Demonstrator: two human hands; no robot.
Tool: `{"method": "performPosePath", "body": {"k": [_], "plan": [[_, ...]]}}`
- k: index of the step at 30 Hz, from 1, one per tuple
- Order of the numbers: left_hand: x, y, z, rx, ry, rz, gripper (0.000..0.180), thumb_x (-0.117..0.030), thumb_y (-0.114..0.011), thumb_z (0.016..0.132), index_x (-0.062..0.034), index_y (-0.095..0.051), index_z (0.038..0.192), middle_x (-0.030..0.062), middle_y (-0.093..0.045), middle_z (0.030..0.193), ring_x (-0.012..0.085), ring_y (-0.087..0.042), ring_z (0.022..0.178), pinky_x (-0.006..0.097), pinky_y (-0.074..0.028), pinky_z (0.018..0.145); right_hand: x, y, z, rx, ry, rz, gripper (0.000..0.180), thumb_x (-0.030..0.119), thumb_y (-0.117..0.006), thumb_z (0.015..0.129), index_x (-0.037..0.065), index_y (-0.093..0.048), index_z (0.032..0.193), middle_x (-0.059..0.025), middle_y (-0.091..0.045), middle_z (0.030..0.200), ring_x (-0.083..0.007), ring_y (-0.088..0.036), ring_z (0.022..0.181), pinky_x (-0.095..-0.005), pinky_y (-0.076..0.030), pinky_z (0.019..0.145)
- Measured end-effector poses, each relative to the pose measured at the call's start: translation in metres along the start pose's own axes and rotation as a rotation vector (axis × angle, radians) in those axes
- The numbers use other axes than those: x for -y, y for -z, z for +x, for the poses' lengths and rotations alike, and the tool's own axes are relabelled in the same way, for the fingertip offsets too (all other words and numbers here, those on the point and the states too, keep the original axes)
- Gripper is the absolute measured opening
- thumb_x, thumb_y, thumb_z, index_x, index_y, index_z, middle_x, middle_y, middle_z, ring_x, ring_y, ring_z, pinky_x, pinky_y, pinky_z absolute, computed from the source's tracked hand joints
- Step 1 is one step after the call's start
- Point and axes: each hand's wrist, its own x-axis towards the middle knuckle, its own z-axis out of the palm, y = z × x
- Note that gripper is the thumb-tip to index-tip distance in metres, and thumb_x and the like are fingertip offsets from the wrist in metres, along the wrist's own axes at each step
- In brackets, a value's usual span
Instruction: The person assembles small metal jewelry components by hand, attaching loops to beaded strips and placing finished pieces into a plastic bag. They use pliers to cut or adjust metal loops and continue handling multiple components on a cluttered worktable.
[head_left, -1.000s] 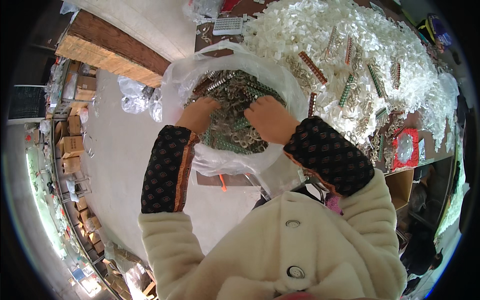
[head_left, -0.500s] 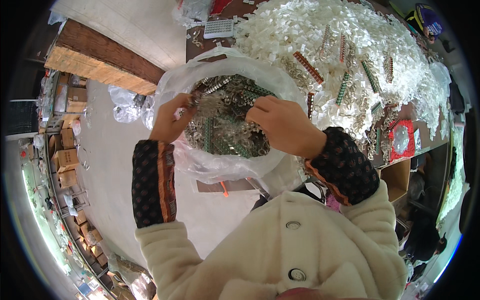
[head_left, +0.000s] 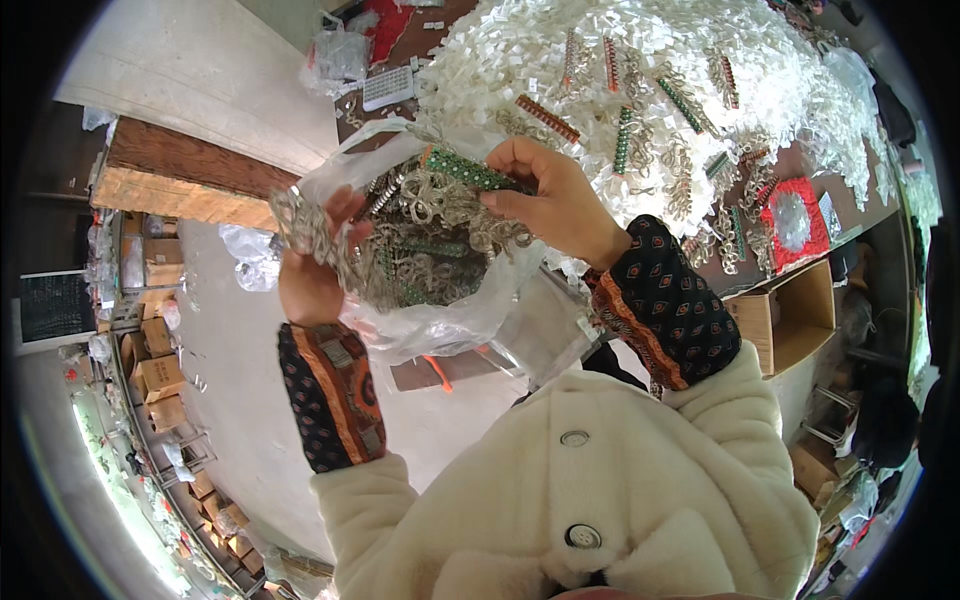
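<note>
Ten o'clock: limp-looking, tangled silvery metallic-ring clump [head_left: 305, 225] is held in curled left hand [head_left: 310, 285] | Eleven: translucent plastic bag [head_left: 425, 335] | Twelve: green studded strip [head_left: 462, 168], probably light, stiff, is pinched at its right end by right hand [head_left: 560, 200], best gripped there

Beyond our right hand [head_left: 565, 200], we see a brown table [head_left: 862, 212] bearing heaped white pieces [head_left: 480, 75], with a red-edged packet [head_left: 796, 248] further right.
</note>
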Motion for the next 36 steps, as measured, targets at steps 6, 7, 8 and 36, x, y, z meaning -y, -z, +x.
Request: {"method": "performPosePath", "body": {"k": [6,7,8,36], "plan": [[0.034,-0.05,-0.044,0.08,-0.024,-0.125,0.044,-0.036,-0.055,0.093,-0.0219,-0.052,0.134,0.0179,-0.05,0.139,0.0346,-0.05,0.124,0.049,-0.046,0.096,0.02,0.024,-0.02,0.095,0.089,0.212,0.025,-0.001,-0.067,0.087,0.002,-0.056,0.108,-0.0017,-0.064,0.096,-0.0061,-0.059,0.085,-0.0215,-0.049,0.074],[0.036,-0.057,-0.051,0.061,-0.04,-0.097,0.044,-0.036,-0.054,0.093,-0.0196,-0.052,0.134,0.016,-0.052,0.136,0.0335,-0.052,0.121,0.05,-0.047,0.094,0.023,0.027,-0.026,0.087,0.119,0.223,0.025,-0.001,-0.067,0.086,0.002,-0.056,0.109,-0.0018,-0.064,0.097,-0.0062,-0.059,0.086,-0.0216,-0.049,0.075],[0.041,-0.066,-0.058,0.049,-0.044,-0.112,0.045,-0.036,-0.053,0.093,-0.0173,-0.052,0.133,0.0141,-0.054,0.134,0.0325,-0.053,0.119,0.051,-0.048,0.092,0.026,0.033,-0.034,0.059,0.148,0.215,0.025,-0.001,-0.067,0.086,0.002,-0.056,0.109,-0.0019,-0.064,0.098,-0.0063,-0.06,0.087,-0.0217,-0.049,0.076],[0.258,-0.331,-0.082,0.519,0.453,-0.02,0.031,-0.02,-0.045,0.101,0.0036,-0.054,0.12,0.0135,-0.064,0.11,0.0233,-0.064,0.096,0.039,-0.054,0.084,-0.07,0.271,-0.246,-0.312,-0.244,0.737,0.031,0.0,-0.066,0.085,0.0,-0.056,0.114,-0.0016,-0.064,0.094,-0.0068,-0.059,0.077,-0.0212,-0.045,0.066]]}}
